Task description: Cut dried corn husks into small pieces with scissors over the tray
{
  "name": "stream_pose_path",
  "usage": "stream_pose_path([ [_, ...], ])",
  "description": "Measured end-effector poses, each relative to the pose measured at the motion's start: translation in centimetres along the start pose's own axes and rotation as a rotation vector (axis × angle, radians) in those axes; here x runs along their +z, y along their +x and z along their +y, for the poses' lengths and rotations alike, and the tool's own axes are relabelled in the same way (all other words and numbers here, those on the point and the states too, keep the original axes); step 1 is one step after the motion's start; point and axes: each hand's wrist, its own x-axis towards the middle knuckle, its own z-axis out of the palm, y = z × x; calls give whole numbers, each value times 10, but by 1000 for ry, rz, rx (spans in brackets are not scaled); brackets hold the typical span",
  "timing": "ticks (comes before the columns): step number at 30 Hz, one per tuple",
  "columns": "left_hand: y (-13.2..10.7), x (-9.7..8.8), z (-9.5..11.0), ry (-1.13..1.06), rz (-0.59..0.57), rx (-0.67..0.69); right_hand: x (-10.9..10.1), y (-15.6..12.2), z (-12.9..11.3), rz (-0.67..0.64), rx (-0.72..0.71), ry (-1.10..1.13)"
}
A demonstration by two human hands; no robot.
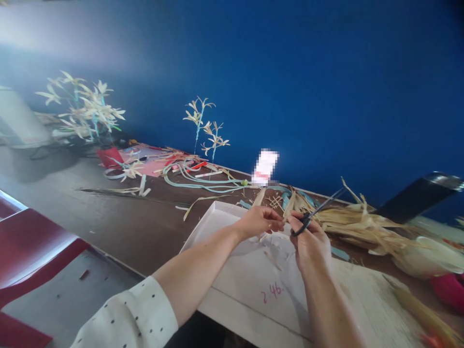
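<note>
The thin dry straw-coloured strip could snap or slip, because it looks so dry and the left hand only nips it with the fingertips. The two hands are almost touching, so a finger could get nicked if the black metal scissors turn back that way. Little cut bits could also miss the flat white cardboard box and land on the dark brown wooden table.

The left hand, in the middle of the frame, is pinched tight, thumb against fingers. It seems to hold the bottom of the strip, but the strip is small and partly hidden, so I am not sure. The strip stands up between the hands, over the far edge of the box. Just right of it, the right hand is curled closed around the handles of the scissors. The blades are close together and point up and to the right, toward the heap of dry yellow leaves on the table.
</note>
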Motion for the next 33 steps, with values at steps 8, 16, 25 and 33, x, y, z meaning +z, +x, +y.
stream_pose_path([
  [8, 1, -2, 0, -35, -16, -20, 4, -2, -5, 56, -8, 48],
  [16, -1, -3, 4, -44, -32, -25, 0, 0, -3, 77, -63, 28],
  [25, -1, -3, 6, -101, 20, 3, 3, -5, -6, 3, -49, -37],
  [33, 1, -7, 5, -140, 113, 53, 0, -5, -2, -74, 39, -111],
])
